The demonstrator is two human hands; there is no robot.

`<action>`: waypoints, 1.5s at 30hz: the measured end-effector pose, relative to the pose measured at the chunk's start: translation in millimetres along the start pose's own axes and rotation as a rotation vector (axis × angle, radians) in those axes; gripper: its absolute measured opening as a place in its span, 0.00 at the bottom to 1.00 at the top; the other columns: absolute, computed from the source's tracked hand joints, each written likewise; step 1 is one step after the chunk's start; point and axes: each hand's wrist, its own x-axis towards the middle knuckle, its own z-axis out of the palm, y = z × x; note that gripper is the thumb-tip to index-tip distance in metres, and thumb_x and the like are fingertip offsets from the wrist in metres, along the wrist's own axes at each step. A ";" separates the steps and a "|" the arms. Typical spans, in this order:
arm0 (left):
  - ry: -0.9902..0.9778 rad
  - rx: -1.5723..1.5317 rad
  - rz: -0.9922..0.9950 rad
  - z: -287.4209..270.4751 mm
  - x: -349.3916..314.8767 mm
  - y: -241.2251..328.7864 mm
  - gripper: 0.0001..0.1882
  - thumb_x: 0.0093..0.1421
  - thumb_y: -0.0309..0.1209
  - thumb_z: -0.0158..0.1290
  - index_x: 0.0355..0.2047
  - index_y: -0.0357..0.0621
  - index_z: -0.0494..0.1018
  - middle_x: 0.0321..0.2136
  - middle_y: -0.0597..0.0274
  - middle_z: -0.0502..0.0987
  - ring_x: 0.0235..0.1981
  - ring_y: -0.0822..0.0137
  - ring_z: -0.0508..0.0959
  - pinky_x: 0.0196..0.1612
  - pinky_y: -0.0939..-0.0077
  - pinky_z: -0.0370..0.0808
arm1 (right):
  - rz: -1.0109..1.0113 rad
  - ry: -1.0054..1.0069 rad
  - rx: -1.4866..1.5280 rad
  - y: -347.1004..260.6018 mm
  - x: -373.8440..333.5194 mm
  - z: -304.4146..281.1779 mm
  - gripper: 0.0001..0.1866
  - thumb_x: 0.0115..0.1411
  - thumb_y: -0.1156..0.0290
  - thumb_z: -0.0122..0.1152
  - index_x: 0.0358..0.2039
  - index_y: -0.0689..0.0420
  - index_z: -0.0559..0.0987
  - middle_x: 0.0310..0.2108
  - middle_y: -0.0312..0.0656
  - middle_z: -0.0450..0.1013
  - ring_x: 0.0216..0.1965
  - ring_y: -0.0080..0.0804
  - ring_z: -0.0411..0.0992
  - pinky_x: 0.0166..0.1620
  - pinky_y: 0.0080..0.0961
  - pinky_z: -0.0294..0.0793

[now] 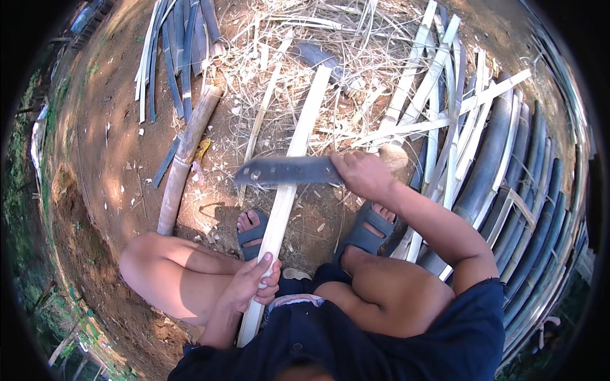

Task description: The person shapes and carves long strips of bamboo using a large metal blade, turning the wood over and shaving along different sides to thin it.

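Observation:
My left hand (257,282) is wrapped round the lower part of a long pale split-bamboo strip (307,127), which slants up and away from my lap between my feet. In my right hand (362,173) is a machete (289,170) with a broad dark blade. The blade lies crosswise over the strip, its tip pointing left, and looks slightly blurred. Whether its edge touches the strip I cannot tell. The machete's handle is mostly hidden by my fingers, and a pale round wooden end (394,157) shows just beyond them.
Thin shavings (362,38) cover the ground ahead. A brown bamboo pole (190,152) lies left of my feet. Dark bamboo strips (184,44) are piled at the far left. Pale split strips (438,95) and stacked dark bamboo poles (527,190) stretch along the right. My sandals (368,232) flank the strip.

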 end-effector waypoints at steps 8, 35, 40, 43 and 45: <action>-0.049 -0.089 -0.031 -8.1 -2.0 -9.4 0.18 0.74 0.49 0.40 0.37 0.49 0.65 0.19 0.74 0.58 0.12 0.81 0.52 0.14 0.84 0.48 | 0.011 -0.131 0.093 22.3 9.6 6.0 0.15 0.64 0.72 0.50 0.49 0.66 0.71 0.31 0.52 0.77 0.28 0.47 0.80 0.31 0.41 0.81; 0.049 0.170 0.309 21.1 -74.5 41.5 0.21 0.75 0.48 0.39 0.38 0.42 0.67 0.17 0.70 0.57 0.11 0.78 0.53 0.14 0.82 0.51 | 1.156 0.453 0.704 144.4 31.0 9.2 0.23 0.63 0.56 0.62 0.27 0.68 0.81 0.23 0.57 0.78 0.29 0.51 0.81 0.36 0.43 0.79; 0.138 0.232 0.606 61.5 -52.2 124.3 0.19 0.74 0.48 0.40 0.40 0.44 0.67 0.19 0.71 0.59 0.12 0.80 0.56 0.13 0.84 0.54 | 0.933 0.419 1.305 79.2 47.3 -25.5 0.21 0.63 0.57 0.67 0.21 0.58 0.75 0.15 0.35 0.69 0.13 0.23 0.68 0.18 0.25 0.68; -0.005 0.276 0.818 80.5 -30.0 173.0 0.19 0.74 0.49 0.41 0.41 0.45 0.67 0.21 0.70 0.62 0.11 0.81 0.56 0.12 0.86 0.56 | 0.827 0.318 1.342 50.0 47.9 -41.4 0.20 0.62 0.57 0.69 0.23 0.57 0.75 0.16 0.32 0.69 0.14 0.20 0.67 0.18 0.23 0.68; -0.086 0.256 0.984 92.1 -15.0 200.0 0.19 0.75 0.48 0.39 0.42 0.45 0.66 0.22 0.69 0.63 0.11 0.81 0.58 0.12 0.87 0.56 | 0.744 0.285 1.446 26.5 46.7 -55.6 0.20 0.60 0.55 0.70 0.29 0.61 0.79 0.16 0.32 0.69 0.14 0.18 0.67 0.18 0.21 0.69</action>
